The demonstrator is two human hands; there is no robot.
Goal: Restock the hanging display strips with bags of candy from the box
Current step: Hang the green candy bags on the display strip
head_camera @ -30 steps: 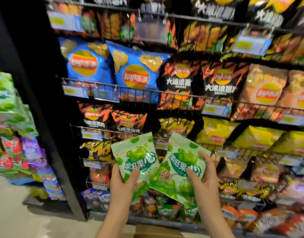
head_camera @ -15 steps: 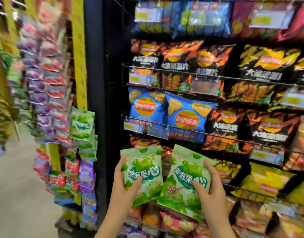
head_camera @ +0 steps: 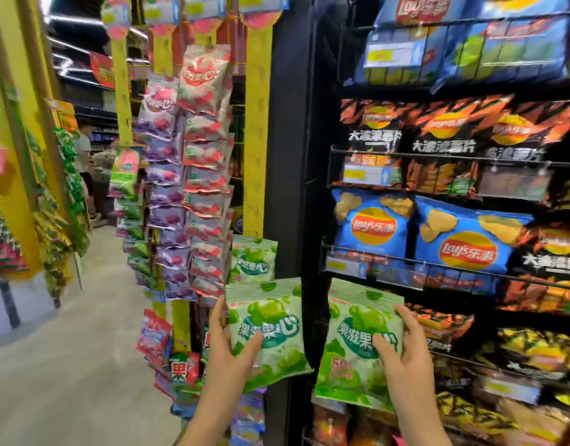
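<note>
My left hand (head_camera: 227, 352) grips one green candy bag (head_camera: 267, 326) by its lower left side, thumb across the front. My right hand (head_camera: 402, 358) holds a second green candy bag (head_camera: 351, 342), fingers behind it and thumb on its front. Both bags are upright, low in the view. Just above the left bag a yellow hanging strip (head_camera: 256, 123) runs up the dark shelf post, with one matching green bag (head_camera: 253, 260) clipped near its lower part. Strips of pink bags (head_camera: 206, 175) and purple bags (head_camera: 163, 175) hang to its left. The box is out of view.
Wire shelves (head_camera: 438, 262) full of chip bags fill the right side. A black post (head_camera: 288, 156) separates them from the strips. More loaded yellow strips (head_camera: 7, 188) hang at far left across a grey aisle floor (head_camera: 77, 349). A person (head_camera: 84, 162) stands far down the aisle.
The view has swung left and up from the chip shelves to the hanging strips. Both hands keep their bags, which have drawn slightly apart.
</note>
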